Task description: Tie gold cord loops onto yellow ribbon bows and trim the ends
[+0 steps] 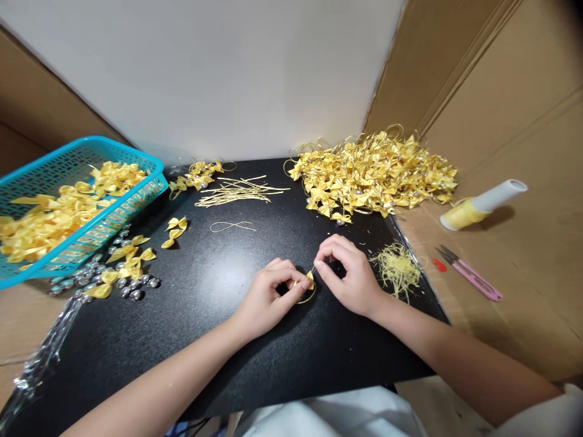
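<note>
Over the black table, my left hand (273, 294) pinches a yellow ribbon bow (310, 280) between thumb and forefinger. A loop of gold cord (310, 298) hangs below the bow. Close beside it, my right hand (348, 273) has thumb and forefinger pinched on a thin cord end (313, 267) that runs up from the bow. The fingers cover much of the bow, and whether a bell is attached cannot be seen. Farther back lies a single crossed cord (233, 226), behind it a bundle of cut gold cords (241, 191).
A blue basket (155, 162) of yellow bows stands left, with silver bells (136, 285) and loose bows (175, 230) near it. Finished-looking bows with loops form a pile (373, 173) back right. Cord scraps (398, 270), pink thread snips (476, 276) and a white tube (496, 197) lie right.
</note>
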The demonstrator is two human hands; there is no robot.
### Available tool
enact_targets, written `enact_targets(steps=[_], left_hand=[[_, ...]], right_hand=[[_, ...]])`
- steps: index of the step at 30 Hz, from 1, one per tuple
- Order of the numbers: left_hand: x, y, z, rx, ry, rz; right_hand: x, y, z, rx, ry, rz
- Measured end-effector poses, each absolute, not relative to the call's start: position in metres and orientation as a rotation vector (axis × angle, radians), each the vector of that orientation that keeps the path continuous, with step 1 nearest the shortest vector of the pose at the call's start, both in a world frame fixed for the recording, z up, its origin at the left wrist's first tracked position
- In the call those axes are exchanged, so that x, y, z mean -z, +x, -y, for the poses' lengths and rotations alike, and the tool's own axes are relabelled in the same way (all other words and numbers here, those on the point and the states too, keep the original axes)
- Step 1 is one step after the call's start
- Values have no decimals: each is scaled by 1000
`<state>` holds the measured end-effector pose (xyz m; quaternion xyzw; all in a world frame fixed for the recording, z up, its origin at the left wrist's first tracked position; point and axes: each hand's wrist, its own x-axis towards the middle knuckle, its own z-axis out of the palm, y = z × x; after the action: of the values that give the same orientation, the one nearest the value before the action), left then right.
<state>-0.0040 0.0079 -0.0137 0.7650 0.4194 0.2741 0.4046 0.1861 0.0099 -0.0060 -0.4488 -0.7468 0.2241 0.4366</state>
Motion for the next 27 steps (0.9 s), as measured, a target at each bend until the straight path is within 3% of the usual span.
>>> enact_targets(steps=[9,20,27], left_hand=[[17,-4,-7,-714,1932,-1077],[12,-5,-4,-993,1914,-939],[17,-5,0,-1161,1774,-917]], right_hand=[[5,201,-14,-305,-1001,2252],[1,180,-3,-502,-1113,1925],[2,177,2,-455,-1054,1905]])
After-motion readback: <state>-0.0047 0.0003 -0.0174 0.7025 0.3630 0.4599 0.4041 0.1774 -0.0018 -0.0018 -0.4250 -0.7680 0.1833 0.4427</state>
